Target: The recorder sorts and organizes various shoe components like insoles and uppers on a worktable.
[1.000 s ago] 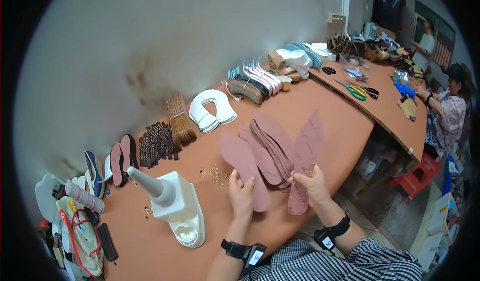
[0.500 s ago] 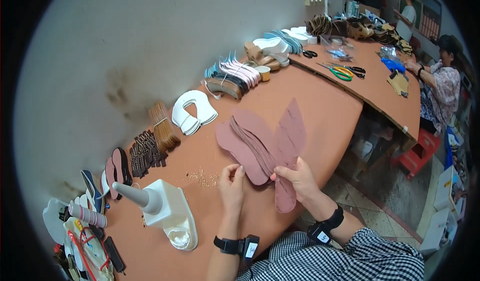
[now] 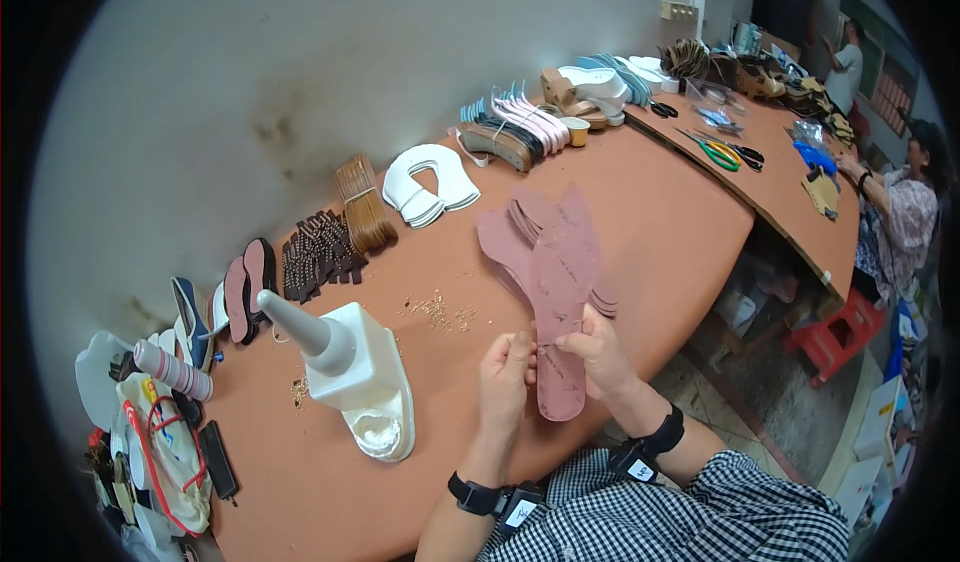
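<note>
A dusty-pink insole (image 3: 562,282), with dark marks across its face, is held upright between my two hands in front of me. My left hand (image 3: 507,377) pinches its left edge at the narrow waist, fingers closed. On the other side, my right hand (image 3: 602,357) grips the right edge, thumb lying on the face. Behind it, more pink insoles (image 3: 502,234) lie fanned out on the table, partly hidden by the held one. Nearest my left hand stands a white glue pot (image 3: 352,367) with a grey cone and a cup of white paste.
Along the wall sit white U-shaped pieces (image 3: 428,177), a brown strap bundle (image 3: 365,202), studded dark straps (image 3: 318,252) and wedge soles (image 3: 500,142). Scissors (image 3: 722,154) lie on the adjoining table, where a co-worker (image 3: 905,187) sits. Small crumbs (image 3: 437,310) are scattered on my table (image 3: 660,212).
My left hand has moved right and taken the insole's edge. The held insole has swung left over the fanned ones. The whole view has shifted slightly.
</note>
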The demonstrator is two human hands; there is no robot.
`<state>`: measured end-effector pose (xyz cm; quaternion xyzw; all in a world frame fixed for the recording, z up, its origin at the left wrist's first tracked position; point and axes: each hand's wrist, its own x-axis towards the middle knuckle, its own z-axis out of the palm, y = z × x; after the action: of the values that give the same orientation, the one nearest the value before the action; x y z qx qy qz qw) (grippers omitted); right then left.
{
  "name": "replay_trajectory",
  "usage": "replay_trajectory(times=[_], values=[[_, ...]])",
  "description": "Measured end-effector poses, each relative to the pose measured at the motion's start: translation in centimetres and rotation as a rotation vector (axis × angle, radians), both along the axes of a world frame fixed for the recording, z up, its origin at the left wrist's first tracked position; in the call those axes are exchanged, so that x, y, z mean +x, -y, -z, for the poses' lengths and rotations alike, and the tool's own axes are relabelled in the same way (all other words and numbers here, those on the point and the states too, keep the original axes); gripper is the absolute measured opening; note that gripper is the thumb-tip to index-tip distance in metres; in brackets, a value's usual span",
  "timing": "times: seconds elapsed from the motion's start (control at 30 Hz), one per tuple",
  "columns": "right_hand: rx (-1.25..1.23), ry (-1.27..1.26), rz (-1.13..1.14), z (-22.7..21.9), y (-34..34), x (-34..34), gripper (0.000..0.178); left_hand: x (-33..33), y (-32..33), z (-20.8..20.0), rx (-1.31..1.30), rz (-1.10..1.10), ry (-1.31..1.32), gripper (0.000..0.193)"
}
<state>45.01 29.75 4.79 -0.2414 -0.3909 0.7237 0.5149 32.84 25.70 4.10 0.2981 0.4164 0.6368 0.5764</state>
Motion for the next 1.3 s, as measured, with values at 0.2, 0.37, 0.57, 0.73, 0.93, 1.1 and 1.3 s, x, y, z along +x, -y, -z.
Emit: replay_trajectory(times=[0.2, 0.37, 0.57, 0.73, 0.93, 1.1, 1.3], values=[[-0.079, -0.016, 0.123, -0.7, 1.0, -1.3, 0.016, 0.3, -0.3, 1.6, 0.127, -0.045, -0.289, 0.018], [-0.035, 0.055, 0.178, 1.0, 0.3, -0.6, 0.018, 0.0, -0.1, 1.7, 0.080, 0.050, -0.345, 0.012], [-0.070, 0.026, 0.112, 0.9, 0.7, -0.5, 0.018, -0.9, 0.9, 0.6, 0.008, 0.146, -0.308, 0.011], [-0.156, 0.024, 0.029, -0.8, 1.9, -1.3, 0.018, -2.5, 2.3, 0.3, -0.033, 0.177, -0.281, 0.011], [0.152, 0.210, -0.038, 1.0, 2.8, -3.4, 0.017, -4.1, 5.4, -1.0, 0.229, -0.071, -1.247, 0.013], [-0.102, 0.010, -0.265, 0.6, 4.3, -5.1, 0.018, -6.5, 8.5, -1.6, 0.125, -0.040, -1.047, 0.012], [-0.039, -0.057, -0.272, -1.4, 6.2, -7.3, 0.018, -7.1, 13.9, -2.5, 0.133, -0.193, -1.174, 0.012]])
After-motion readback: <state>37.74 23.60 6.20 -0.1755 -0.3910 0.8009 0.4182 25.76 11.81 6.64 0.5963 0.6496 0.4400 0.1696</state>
